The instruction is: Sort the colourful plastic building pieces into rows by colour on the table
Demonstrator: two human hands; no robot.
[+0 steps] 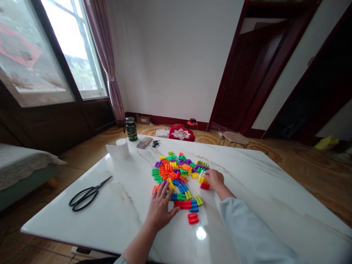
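A pile of small plastic building blocks (177, 171) in orange, green, purple, blue, yellow and red lies on the white marble table (264, 190). My left hand (160, 205) rests flat on the table, fingers spread, its fingertips touching the near left edge of the pile. My right hand (214, 179) is at the pile's right edge, its fingers curled over yellow blocks, with a red block (205, 186) just beneath it. A separate red block (193, 218) lies nearer to me.
Black scissors (88, 193) lie at the table's left. At the far left corner stand a roll of tissue (118, 149), a dark green jar (131, 129), a phone (144, 142) and keys (155, 143). A bed is on the left, a low stool (235, 138) behind.
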